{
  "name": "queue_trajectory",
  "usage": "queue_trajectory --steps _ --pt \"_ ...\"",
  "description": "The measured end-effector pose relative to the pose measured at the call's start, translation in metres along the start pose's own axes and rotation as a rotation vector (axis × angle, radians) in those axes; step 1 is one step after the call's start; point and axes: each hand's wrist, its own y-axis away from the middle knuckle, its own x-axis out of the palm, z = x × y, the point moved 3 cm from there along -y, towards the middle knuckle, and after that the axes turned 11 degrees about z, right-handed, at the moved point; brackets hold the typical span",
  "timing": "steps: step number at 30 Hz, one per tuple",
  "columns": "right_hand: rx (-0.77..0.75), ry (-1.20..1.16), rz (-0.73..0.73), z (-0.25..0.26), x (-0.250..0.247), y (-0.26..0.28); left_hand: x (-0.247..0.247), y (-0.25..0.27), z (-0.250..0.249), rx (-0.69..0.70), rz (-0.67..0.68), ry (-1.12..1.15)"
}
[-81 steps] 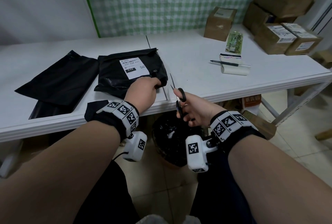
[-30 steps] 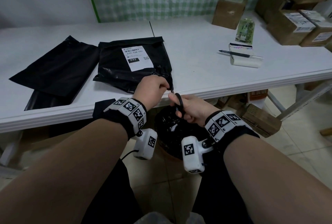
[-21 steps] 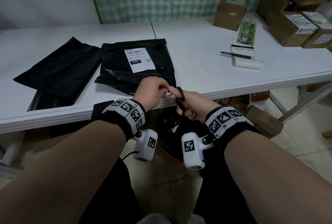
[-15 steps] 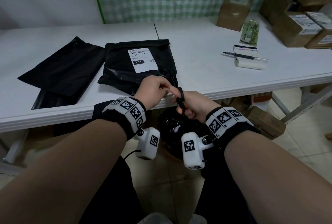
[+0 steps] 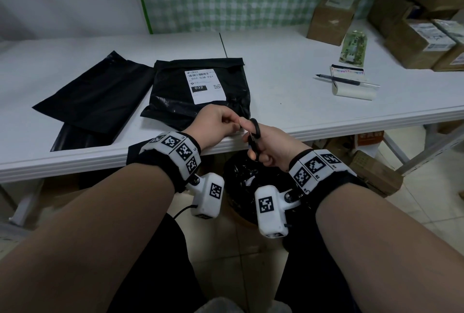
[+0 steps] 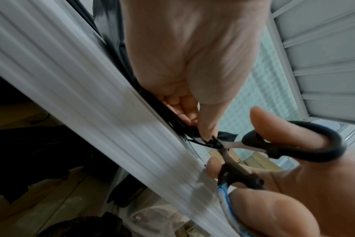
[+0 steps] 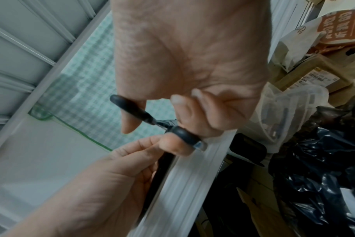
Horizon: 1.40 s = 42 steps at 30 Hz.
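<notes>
Mid-frame, my left hand [image 5: 216, 124] pinches the near corner of the black mailer bag [image 5: 173, 91] at the tabletop [image 5: 288, 101] edge; my right hand [image 5: 272, 148] grips the scissors [image 5: 254, 138], biting there. Snipping it open, I judge; next, squeeze clear of my fingertips.

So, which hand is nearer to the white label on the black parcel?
Left. The left hand pinches the parcel right by the label; the right hand, holding scissors, is farther away.
</notes>
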Motion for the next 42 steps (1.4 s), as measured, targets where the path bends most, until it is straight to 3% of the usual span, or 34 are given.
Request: queue_trajectory --steps 8,24,33,42 --pt "0.025 0.006 0.077 0.002 -0.001 0.006 0.004 -0.003 0.000 -0.037 0.006 -0.013" --pt "-0.062 -0.019 -0.051 0.008 0.005 -0.006 -0.005 0.009 -0.003 -0.003 0.099 0.087" --pt "-0.015 -0.058 -0.007 0.014 0.001 -0.004 -0.006 0.012 -0.005 -0.019 0.212 0.088" --pt "-0.047 -0.056 -0.065 0.011 0.001 -0.012 -0.009 0.017 -0.011 -0.044 0.282 0.078"
